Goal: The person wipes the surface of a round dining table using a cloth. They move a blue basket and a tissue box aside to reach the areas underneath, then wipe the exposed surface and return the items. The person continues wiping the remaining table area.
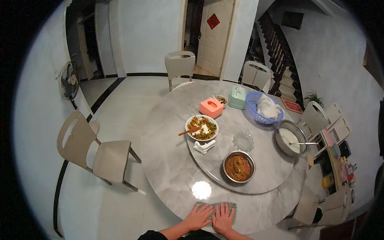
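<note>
A grey-green cloth lies spread at the near edge of the round marble-patterned table. My left hand rests flat on its left part, fingers spread. Beside it my right hand presses flat on the right part, its fingers also apart. Neither hand grips the cloth, and both cover much of it. Beyond the hands is a raised round turntable. On it stand a steel bowl of brown stew and a white plate of chopped food with a reddish-brown spoon.
A crumpled tissue, a glass ashtray, an orange tissue box, a green box, a blue basket with white cloth and a steel pot stand farther off. A chair is at the left.
</note>
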The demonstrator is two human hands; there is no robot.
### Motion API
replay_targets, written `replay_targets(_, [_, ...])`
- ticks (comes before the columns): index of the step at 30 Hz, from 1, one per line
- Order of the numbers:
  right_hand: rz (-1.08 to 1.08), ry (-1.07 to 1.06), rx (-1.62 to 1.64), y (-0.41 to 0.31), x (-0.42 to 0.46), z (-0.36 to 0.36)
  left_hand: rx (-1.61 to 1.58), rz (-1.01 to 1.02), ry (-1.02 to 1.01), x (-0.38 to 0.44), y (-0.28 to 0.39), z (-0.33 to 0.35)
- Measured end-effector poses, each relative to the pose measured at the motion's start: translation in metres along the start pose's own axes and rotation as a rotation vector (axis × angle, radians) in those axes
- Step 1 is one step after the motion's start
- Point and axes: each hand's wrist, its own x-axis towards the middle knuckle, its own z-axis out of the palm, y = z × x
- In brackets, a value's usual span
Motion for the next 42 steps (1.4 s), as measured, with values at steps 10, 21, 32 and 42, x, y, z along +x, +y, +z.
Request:
replay_targets(10, [-0.273,-0.043,-0.003,-0.049,0.080,0.007,-0.059,-0.221,0.017,-0.027,-0.065,-0.023])
replay_targets(21, [-0.271,0.025,-0.006,-0.140,0.179,0.040,-0.030,-0.263,0.173,-0.055,-0.189,-0.060])
replay_targets(32, [-0.051,0.110,-0.025,-0.228,0.288,0.070,-0.056,-0.093,0.149,-0.040,-0.353,-0.100])
replay_targets(42, [0.066,0.110,-0.022,-0.245,0.375,0.078,-0.086,-0.003,0.100,0.013,-0.445,-0.137])
